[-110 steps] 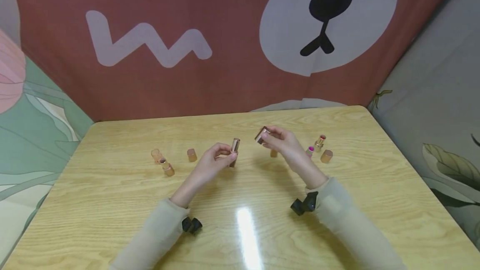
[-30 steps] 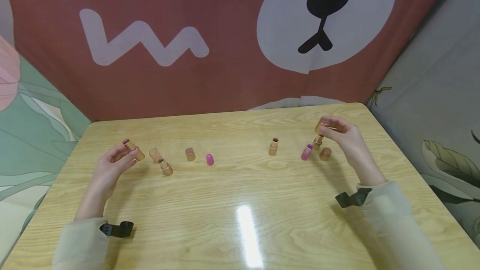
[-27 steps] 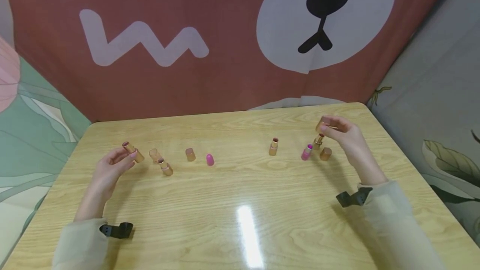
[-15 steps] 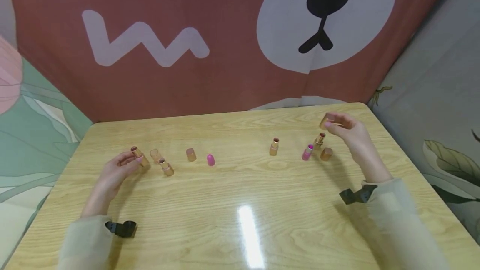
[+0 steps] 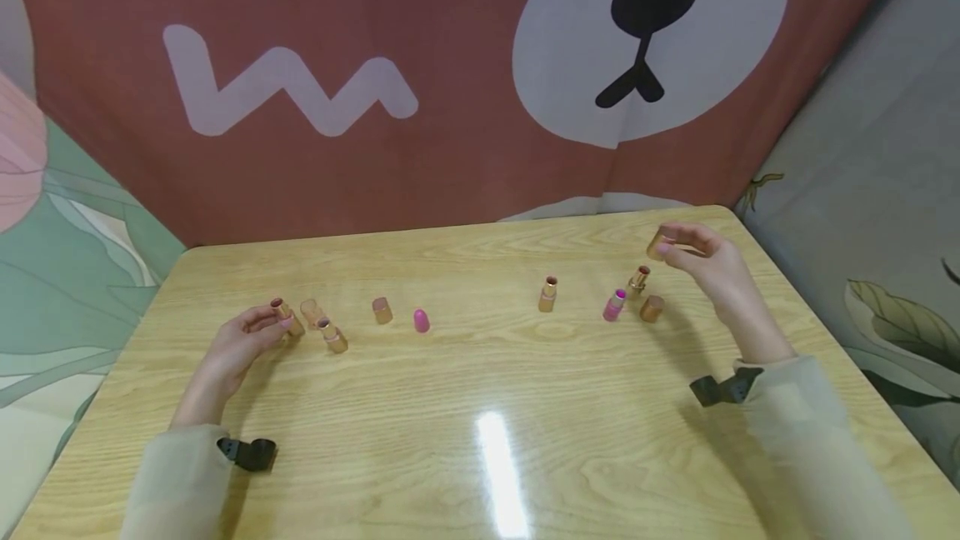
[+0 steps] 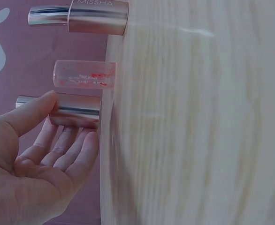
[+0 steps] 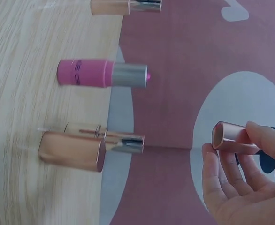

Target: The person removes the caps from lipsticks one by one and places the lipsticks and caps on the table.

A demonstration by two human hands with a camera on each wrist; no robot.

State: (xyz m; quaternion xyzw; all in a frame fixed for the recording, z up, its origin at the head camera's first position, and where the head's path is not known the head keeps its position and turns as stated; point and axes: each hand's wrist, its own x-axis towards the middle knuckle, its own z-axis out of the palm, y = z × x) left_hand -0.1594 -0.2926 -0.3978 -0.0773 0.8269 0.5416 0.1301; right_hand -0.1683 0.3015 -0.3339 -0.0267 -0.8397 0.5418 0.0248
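My left hand (image 5: 238, 348) pinches an uncapped rose-gold lipstick (image 6: 79, 110) between thumb and fingers, low over the table's left side. Whether its base touches the wood I cannot tell. Right beside it stand a clear cap (image 6: 83, 74) and another uncapped lipstick (image 6: 100, 16) marked MISSHA. My right hand (image 5: 716, 273) pinches a rose-gold lipstick cap (image 7: 233, 136) in the air, with the cap's hollow end showing in the right wrist view. Below and left of that hand are an uncapped gold lipstick (image 5: 638, 282), a pink lipstick (image 5: 614, 305) and a rose-gold cap (image 5: 652, 309).
Between the hands, a rose-gold cap (image 5: 382, 311), a bright pink cap (image 5: 422, 321) and an uncapped lipstick (image 5: 548, 296) stand on the wooden table (image 5: 405, 440). A printed cloth (image 5: 465, 165) hangs behind the table's far edge.
The hands have parted from the middle of the table since the oldest frame. Lately my left hand has moved right and lower with the lipstick; my right hand has drifted slightly right with the cap.
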